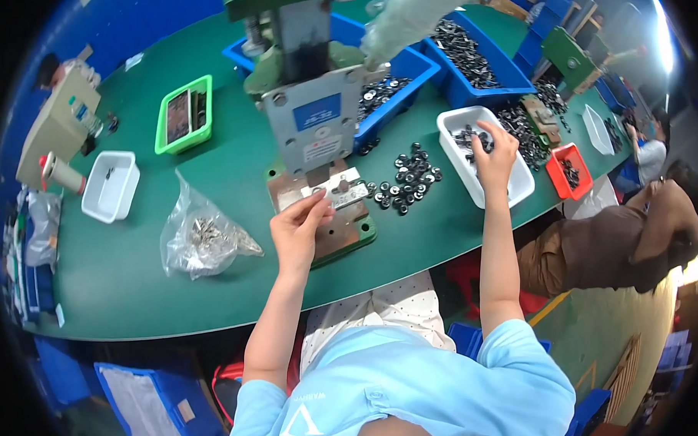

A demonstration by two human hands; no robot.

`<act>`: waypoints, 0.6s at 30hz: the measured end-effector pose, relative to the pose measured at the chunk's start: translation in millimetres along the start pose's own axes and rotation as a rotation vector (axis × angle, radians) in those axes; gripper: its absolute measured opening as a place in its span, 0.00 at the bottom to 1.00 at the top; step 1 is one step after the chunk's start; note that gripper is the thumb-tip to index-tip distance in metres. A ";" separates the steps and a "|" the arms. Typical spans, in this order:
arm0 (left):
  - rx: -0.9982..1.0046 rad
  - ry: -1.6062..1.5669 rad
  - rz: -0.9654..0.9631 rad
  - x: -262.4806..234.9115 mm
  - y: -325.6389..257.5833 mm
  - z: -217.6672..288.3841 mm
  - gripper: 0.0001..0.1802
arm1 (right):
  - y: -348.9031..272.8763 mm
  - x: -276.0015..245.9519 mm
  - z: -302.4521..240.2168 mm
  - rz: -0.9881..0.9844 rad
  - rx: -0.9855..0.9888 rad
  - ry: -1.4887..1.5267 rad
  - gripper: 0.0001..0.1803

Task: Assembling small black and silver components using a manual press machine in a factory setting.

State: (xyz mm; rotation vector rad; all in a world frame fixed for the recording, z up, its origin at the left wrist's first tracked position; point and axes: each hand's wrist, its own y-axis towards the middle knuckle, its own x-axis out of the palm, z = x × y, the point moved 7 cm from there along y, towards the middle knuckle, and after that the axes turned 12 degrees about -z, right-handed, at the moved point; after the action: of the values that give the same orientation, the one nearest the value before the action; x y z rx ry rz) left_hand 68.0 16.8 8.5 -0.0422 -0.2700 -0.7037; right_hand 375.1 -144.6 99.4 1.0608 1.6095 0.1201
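Observation:
My left hand (pixel 297 230) is at the front of the green press (pixel 307 109), thumb and forefinger pinched beside the metal fixture (pixel 346 189) on its base. What they pinch is too small to tell. Over the white tray (pixel 510 194) on the right, my right hand (pixel 495 160) curls its thumb and fingers around something small and dark that I cannot make out. Small black parts (pixel 466 136) lie in this tray. Between the press and the tray, several round black parts with pale centres (pixel 410 174) are spread on the table.
Blue bins (pixel 476 88) of black parts stand behind. Leftward on the green table (pixel 144 265) are a clear bag of metal pieces (pixel 208 236), a white tray (pixel 96 201) and a green basket (pixel 161 138). An orange tray (pixel 556 179) stands right, near a seated person (pixel 602 246).

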 end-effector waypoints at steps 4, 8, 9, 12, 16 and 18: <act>0.061 0.015 0.053 -2.7 7.0 -0.7 0.11 | -30.3 34.8 -27.9 -0.248 -0.028 0.341 0.08; 0.064 0.063 0.080 -8.3 13.4 -2.4 0.09 | -48.3 58.9 -35.7 -0.348 0.037 0.454 0.07; 0.078 0.051 0.078 -9.1 15.1 -1.5 0.08 | -50.6 62.3 -38.1 -0.379 0.063 0.473 0.07; 0.120 0.012 0.089 -7.1 16.9 1.3 0.08 | -49.3 66.2 -46.7 -0.389 0.078 0.499 0.07; 0.109 -0.062 0.110 -2.0 15.9 2.2 0.09 | -34.1 83.6 -40.4 -0.392 0.038 0.435 0.08; 0.079 -0.014 0.097 -5.3 14.9 0.3 0.08 | -24.0 94.3 -37.7 -0.406 0.019 0.286 0.09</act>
State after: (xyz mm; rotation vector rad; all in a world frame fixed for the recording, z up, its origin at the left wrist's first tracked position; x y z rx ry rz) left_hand 73.7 31.5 8.2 0.0153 -0.3072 -0.5957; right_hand 335.7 -78.0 29.3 0.7338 2.0576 -0.0183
